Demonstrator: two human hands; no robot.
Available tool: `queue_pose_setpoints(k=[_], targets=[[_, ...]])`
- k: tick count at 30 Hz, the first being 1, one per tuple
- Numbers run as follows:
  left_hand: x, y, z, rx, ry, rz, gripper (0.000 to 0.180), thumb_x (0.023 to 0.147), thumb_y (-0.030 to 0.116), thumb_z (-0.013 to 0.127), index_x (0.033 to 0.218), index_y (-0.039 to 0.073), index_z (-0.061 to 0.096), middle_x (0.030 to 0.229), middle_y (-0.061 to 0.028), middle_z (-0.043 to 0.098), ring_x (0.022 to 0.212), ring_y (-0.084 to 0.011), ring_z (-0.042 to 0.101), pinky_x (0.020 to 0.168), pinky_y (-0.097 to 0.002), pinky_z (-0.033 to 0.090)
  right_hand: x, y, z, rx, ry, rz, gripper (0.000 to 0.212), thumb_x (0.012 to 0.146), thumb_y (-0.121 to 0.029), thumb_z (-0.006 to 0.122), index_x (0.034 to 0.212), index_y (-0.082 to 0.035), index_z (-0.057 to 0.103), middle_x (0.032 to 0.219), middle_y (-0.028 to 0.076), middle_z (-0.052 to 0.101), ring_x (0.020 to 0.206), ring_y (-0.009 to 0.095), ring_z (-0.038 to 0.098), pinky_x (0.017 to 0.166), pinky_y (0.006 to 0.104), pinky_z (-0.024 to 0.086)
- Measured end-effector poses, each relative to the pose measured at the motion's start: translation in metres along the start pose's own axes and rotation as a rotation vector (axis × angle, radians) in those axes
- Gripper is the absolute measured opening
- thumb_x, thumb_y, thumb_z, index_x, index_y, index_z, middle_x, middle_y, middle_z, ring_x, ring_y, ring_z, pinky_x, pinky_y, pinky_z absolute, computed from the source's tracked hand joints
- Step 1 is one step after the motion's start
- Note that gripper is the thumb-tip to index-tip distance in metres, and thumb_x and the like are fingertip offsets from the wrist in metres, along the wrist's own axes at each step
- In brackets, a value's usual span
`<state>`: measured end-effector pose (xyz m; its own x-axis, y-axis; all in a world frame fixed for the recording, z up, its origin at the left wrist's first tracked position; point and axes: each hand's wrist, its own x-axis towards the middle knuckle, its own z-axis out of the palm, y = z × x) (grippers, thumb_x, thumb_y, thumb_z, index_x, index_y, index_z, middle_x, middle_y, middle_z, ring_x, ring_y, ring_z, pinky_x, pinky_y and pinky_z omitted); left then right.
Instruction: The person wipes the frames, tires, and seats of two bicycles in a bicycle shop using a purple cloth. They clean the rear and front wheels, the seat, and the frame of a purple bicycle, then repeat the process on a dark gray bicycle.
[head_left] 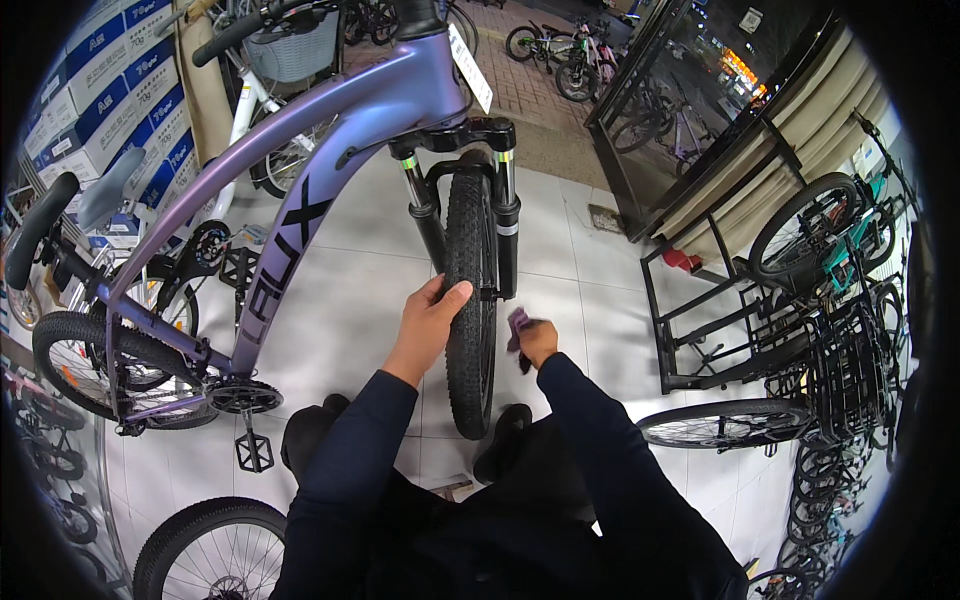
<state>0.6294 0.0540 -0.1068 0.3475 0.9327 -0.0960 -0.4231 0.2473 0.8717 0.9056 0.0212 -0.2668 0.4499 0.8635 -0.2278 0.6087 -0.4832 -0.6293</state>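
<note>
A purple-blue mountain bike frame (pixel 340 120) stands in front of me, its front wheel (pixel 468 370) between the black fork legs and pointing towards me. My left hand (pixel 432 320) grips the knobbly tyre from the left, thumb across the tread. Off to the right of the wheel, my right hand (pixel 540 343) is closed around a crumpled dark purple cloth (pixel 517 327). That cloth sits just below the lower end of the right fork leg (pixel 508 250), apart from the tyre. A white tag (pixel 470 68) hangs at the head tube.
Stacked blue and white cartons (pixel 120 95) line the left side, near a bike with a grey basket (pixel 290 50). Another wheel (pixel 215 550) lies at lower left. A black metal rack (pixel 690 320) and a teal bike (pixel 850 255) stand right, beside a glass door (pixel 670 110).
</note>
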Motion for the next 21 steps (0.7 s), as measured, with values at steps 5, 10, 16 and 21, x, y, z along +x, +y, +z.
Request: queue_pose_setpoints(k=[5,10,16,21], targets=[[0.001,-0.005,-0.001,0.01,0.032,0.03,0.039,0.102,0.031,0.071,0.124,0.0,0.068,0.103,-0.0004,0.069,0.088,-0.0084,0.062,0.08,-0.0251,0.052,0.029,0.029,0.039,0.167,0.11,-0.025,0.025,0.089,-0.031,0.069,0.085,-0.007,0.075,0.082,0.019,0.074,0.079,0.042,0.071,0.07,0.0496,0.056],[0.002,-0.003,-0.005,0.02,0.036,-0.009,0.037,0.101,0.032,0.07,0.119,0.0,0.067,0.099,-0.0063,0.071,0.085,-0.0136,0.067,0.078,-0.0289,0.055,0.023,-0.035,0.071,0.052,0.361,-0.503,0.02,0.093,-0.021,0.066,0.083,-0.005,0.071,0.085,0.022,0.073,0.08,0.046,0.07,0.069,0.0516,0.057],[0.0,-0.003,-0.007,0.077,0.043,0.021,0.046,0.1,0.04,0.071,0.12,-0.001,0.067,0.102,-0.0076,0.071,0.089,-0.0149,0.069,0.08,-0.0294,0.057,-0.009,-0.014,0.059,-0.156,0.035,-0.407,0.024,0.097,-0.025,0.059,0.089,-0.006,0.071,0.084,0.02,0.073,0.083,0.043,0.07,0.072,0.0514,0.056],[0.003,-0.007,-0.01,0.05,0.037,-0.01,0.046,0.102,0.039,0.069,0.122,-0.002,0.067,0.103,-0.0073,0.072,0.09,-0.0146,0.069,0.079,-0.0295,0.057,-0.06,-0.029,0.025,-0.238,-0.082,-0.69,0.017,0.088,-0.017,0.061,0.087,-0.004,0.073,0.077,0.017,0.07,0.076,0.04,0.07,0.068,0.0483,0.056]])
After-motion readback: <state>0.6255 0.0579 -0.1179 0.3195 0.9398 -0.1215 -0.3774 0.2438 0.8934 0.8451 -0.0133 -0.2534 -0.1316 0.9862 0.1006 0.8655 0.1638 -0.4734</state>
